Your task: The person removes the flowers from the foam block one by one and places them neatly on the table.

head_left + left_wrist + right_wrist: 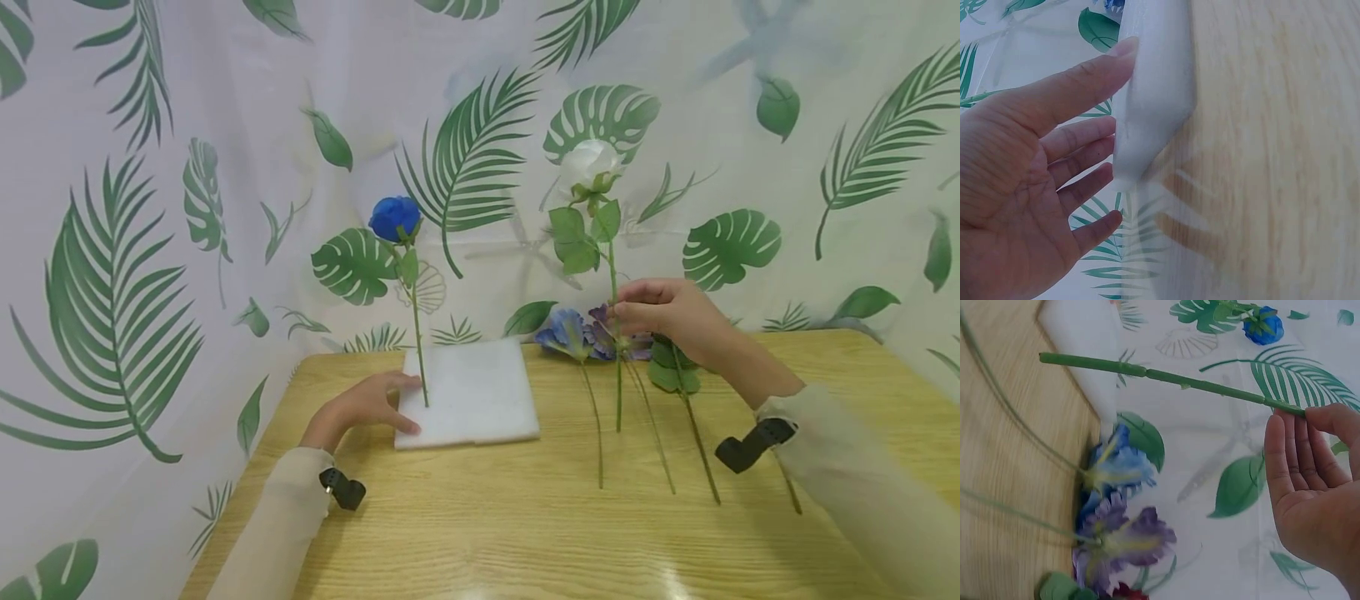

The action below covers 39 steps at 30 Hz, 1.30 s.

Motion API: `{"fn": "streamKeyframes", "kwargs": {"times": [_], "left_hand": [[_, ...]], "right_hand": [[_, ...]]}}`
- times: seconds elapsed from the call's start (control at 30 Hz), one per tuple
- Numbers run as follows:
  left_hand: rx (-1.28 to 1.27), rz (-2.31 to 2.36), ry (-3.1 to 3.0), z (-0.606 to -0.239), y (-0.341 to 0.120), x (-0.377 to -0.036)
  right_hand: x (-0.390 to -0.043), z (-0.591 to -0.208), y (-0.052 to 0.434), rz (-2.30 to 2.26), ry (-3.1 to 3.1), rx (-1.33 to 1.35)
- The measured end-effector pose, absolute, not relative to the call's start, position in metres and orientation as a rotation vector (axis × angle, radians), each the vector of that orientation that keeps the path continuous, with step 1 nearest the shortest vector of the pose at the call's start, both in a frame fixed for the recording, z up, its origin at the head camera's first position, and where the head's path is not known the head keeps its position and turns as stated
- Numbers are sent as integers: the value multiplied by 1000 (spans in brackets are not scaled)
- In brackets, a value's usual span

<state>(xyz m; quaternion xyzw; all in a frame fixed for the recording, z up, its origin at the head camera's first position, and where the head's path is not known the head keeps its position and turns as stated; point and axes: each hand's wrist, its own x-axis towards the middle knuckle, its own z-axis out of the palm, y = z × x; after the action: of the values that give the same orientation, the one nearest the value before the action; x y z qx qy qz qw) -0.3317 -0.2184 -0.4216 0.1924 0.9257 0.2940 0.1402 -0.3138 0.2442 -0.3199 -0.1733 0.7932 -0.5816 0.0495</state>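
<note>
Head view first: a leaf-print curtain [187, 125] hangs behind and to the left of a wooden desk [525, 533], closing it in like a backdrop. Near the desk's back-left corner lies a white foam block [472, 396], flat, so that stems can be stood in it. A blue rose [395, 218] already stands upright there, its stem sunk into the foam near the block's left edge.

The left hand [363, 408] rests against that left edge, fingers straight and relaxed, gripping nothing; from the left wrist view the fingertips [1124, 50] lie along the foam's side, apparently to steady the block.

Toward the back edge at the middle, loose flowers [581, 333] lie flat with their stems pointing to the front edge, a supply laid within reach.

Above them the right hand [667, 312] pinches the stem of a white rose [592, 165], holding it upright, bloom high, the cut end just above the desk between the foam and the loose stems. The right wrist view shows the fingers [1297, 456] curled with the stem at their tips, though the thumb's contact is hard to make out there.
</note>
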Motion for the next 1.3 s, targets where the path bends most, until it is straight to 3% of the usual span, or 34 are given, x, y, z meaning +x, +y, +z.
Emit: {"fn": "streamKeyframes", "kwargs": {"times": [0.53, 1.3], "left_hand": [[548, 855, 2666, -420, -217, -330], [567, 858, 2655, -422, -217, -330]], "right_hand": [[-295, -309, 349, -1835, 2524, -368], [-286, -339, 469, -1316, 2801, -111]]}}
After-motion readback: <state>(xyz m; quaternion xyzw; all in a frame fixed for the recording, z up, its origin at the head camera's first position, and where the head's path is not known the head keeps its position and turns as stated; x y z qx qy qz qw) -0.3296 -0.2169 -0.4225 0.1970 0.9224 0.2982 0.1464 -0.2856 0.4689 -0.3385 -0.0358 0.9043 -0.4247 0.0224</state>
